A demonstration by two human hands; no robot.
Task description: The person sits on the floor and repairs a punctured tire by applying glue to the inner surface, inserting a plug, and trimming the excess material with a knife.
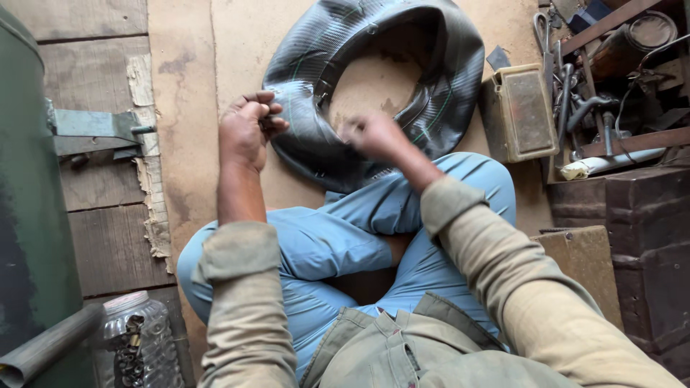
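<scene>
The person sits cross-legged on the floor (187, 144), a black inner tube (431, 79) lying at twelve o'clock before the knees. The left hand (244, 133) is curled tight, its grip pinching the tube's near edge at about ten o'clock. The right hand (377, 136) is blurred over the tube's lower rim; fist-like, though I cannot tell what it holds. A tan box (521, 111) sits at two o'clock, a clear jar (140, 338) at eight.

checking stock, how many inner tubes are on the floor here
1. The inner tube lies on the board ahead of the crossed legs, with the left hand and right hand at its near edge. Others may be out of view.
</scene>
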